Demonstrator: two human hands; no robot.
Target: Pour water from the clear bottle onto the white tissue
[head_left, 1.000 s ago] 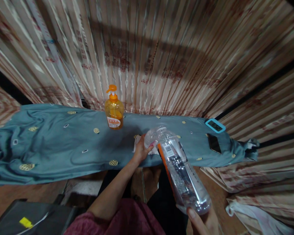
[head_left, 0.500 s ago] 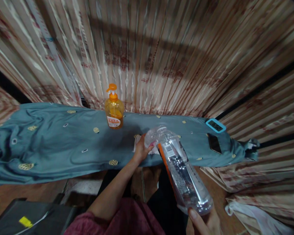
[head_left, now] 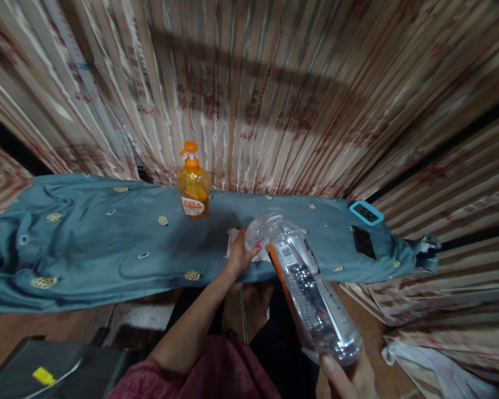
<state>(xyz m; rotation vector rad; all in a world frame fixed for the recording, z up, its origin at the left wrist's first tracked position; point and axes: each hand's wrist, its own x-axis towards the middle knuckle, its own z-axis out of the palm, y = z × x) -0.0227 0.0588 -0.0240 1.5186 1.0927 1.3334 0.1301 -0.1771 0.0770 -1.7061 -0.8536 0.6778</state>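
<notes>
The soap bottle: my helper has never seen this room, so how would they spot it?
Find the blue-grey cloth spread before the striped curtain. The soap bottle stands upright at its far edge, left of centre: the only orange thing there, with a pump top.

Dim warm light, soft blur, edges bowed

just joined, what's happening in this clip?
A person holds a clear plastic bottle tilted, its base in the right hand and its neck down over a white cloth on the blue-covered table. The left hand rests at the bottle's mouth, on the cloth. An orange soap dispenser stands further back; a phone and a blue-framed device lie at the right end.
</notes>
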